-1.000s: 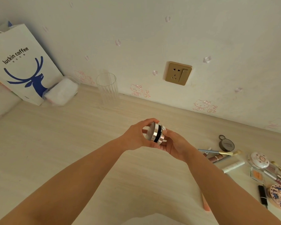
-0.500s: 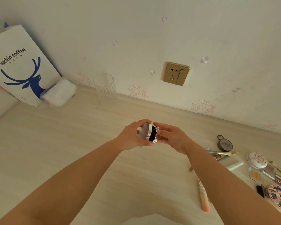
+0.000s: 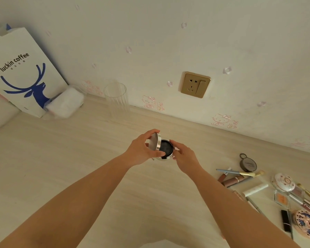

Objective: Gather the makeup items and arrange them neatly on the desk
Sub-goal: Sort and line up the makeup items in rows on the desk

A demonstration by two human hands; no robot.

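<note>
A round silver compact (image 3: 164,149) is held in both hands over the middle of the desk (image 3: 61,158), its lid swung up and a black puff showing inside. My left hand (image 3: 143,149) grips the raised lid, thumb below and fingers over the top edge. My right hand (image 3: 183,154) holds the base from the right side. More makeup lies at the right: a dark round mirror compact (image 3: 248,164), brushes (image 3: 240,173), lip tubes (image 3: 233,180), a white tube (image 3: 255,189), a white patterned compact (image 3: 283,182), a blush case (image 3: 281,198), a black lipstick (image 3: 285,221) and a floral compact (image 3: 308,224).
A white paper bag with a blue deer (image 3: 23,72) leans on the wall at the back left, with a tissue pack (image 3: 65,102) beside it. A clear ribbed glass (image 3: 117,99) stands by the wall. A gold wall socket (image 3: 195,85) is above the desk.
The compact was closed and on edge between my hands; now its lid is lifted by my left hand and the black puff shows. Both hands sank slightly toward the desk.
</note>
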